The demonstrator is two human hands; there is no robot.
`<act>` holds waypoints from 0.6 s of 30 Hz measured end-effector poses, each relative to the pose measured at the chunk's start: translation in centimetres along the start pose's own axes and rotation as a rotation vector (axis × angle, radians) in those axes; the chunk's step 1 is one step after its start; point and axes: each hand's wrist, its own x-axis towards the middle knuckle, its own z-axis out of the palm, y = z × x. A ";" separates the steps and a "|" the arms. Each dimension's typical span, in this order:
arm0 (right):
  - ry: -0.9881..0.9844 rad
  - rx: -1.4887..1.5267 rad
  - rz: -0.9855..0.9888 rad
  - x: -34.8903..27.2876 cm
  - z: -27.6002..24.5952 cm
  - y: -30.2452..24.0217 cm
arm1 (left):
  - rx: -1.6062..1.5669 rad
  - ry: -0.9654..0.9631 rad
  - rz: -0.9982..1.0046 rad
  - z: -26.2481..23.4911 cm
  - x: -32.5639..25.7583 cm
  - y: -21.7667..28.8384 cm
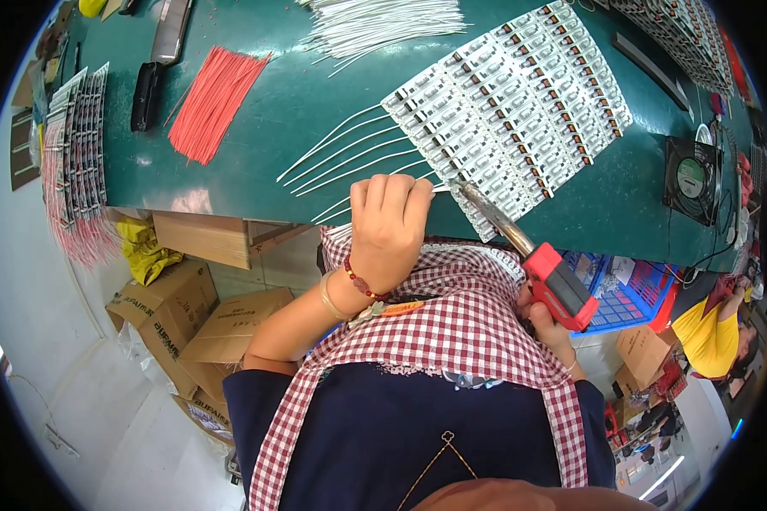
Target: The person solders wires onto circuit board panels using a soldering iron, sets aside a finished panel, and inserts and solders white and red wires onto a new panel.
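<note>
A panel of small white circuit boards lies tilted on the green table. Several white wires stretch left from its near-left edge. My left hand is closed at that edge, its fingers pinching a white wire against the panel. More white wire ends stick out beneath the hand. My right hand grips a red and black soldering gun from below. Its metal tip points up and left, at the panel's edge close to my left fingertips. Whether the tip touches the joint is too small to tell.
A pile of red wires and a pile of white wires lie on the table. Wired panels hang over the left edge. A small fan stands right. Blue crates and cardboard boxes are below.
</note>
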 end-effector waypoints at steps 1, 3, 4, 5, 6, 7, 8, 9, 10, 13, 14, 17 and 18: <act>-0.002 0.000 0.000 0.0 0.0 -0.1 | -0.004 0.000 0.003 0.0 0.0 0.0; 0.001 0.098 0.058 -0.1 -0.2 -0.3 | 0.003 -0.003 -0.002 -0.1 -0.1 0.0; 0.003 0.099 0.057 -0.1 -0.1 -0.3 | 0.008 -0.009 -0.002 -0.1 -0.1 0.0; 0.024 0.087 0.047 -0.1 -0.1 -0.3 | 0.008 -0.009 -0.001 -0.1 0.0 0.0; 0.045 0.074 0.036 -0.2 -0.1 -0.3 | 0.007 -0.010 0.000 -0.1 0.0 0.0; 0.045 0.075 0.036 -0.2 -0.1 -0.3 | 0.007 -0.010 -0.001 -0.1 0.0 0.0; 0.042 0.081 0.044 -0.1 -0.2 -0.4 | 0.008 -0.010 0.000 -0.1 0.0 0.0; 0.039 0.087 0.052 -0.1 -0.3 -0.5 | 0.009 -0.005 0.003 -0.1 0.0 0.0; 0.040 0.088 0.052 -0.2 -0.3 -0.6 | 0.009 0.000 0.005 -0.1 0.0 0.0; 0.061 0.119 0.074 -0.3 -0.3 -0.5 | 0.010 0.013 0.021 -0.2 -0.1 -0.2; 0.050 0.102 0.064 -0.4 -0.6 -0.2 | 0.010 0.013 0.022 -0.2 -0.2 -0.2; 0.041 0.103 0.062 -0.4 -0.7 -0.2 | 0.015 0.033 0.019 -0.1 -0.3 -0.3; 0.042 0.119 0.070 -0.4 -0.6 -0.2 | 0.013 0.039 0.009 -0.1 -0.3 -0.2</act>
